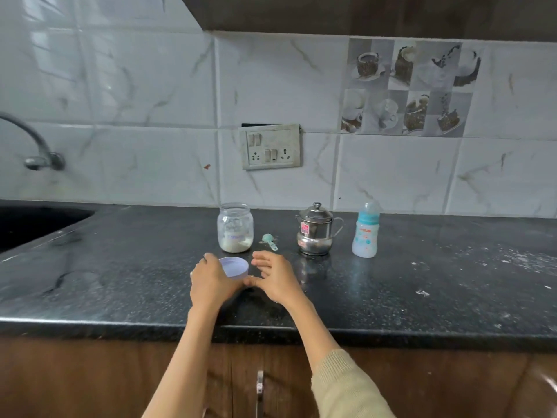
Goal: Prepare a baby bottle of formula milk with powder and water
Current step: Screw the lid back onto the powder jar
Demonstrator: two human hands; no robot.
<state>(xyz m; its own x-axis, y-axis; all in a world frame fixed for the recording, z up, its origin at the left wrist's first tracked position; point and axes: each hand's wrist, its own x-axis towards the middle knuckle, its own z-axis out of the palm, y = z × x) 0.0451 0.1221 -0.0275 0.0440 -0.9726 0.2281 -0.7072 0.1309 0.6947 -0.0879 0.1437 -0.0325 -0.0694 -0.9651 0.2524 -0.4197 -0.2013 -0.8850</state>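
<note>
— Low in the frame we've got 2 forearms reaching over the dark counter (422, 282), and the left hand (211, 283) curls around a lilac lid (233, 267), just left of center.

— And our right hand (275, 279)?

— Fingers relaxed and spread, holding nothing, thumb close to that lid.

— Behind them?

— We see 1 open glass jar (235, 227) with white powder at the bottom, a teal scoop (269, 241) beside it, then a steel pot (316, 229), and the capped baby bottle (365, 230) right of center.
</note>
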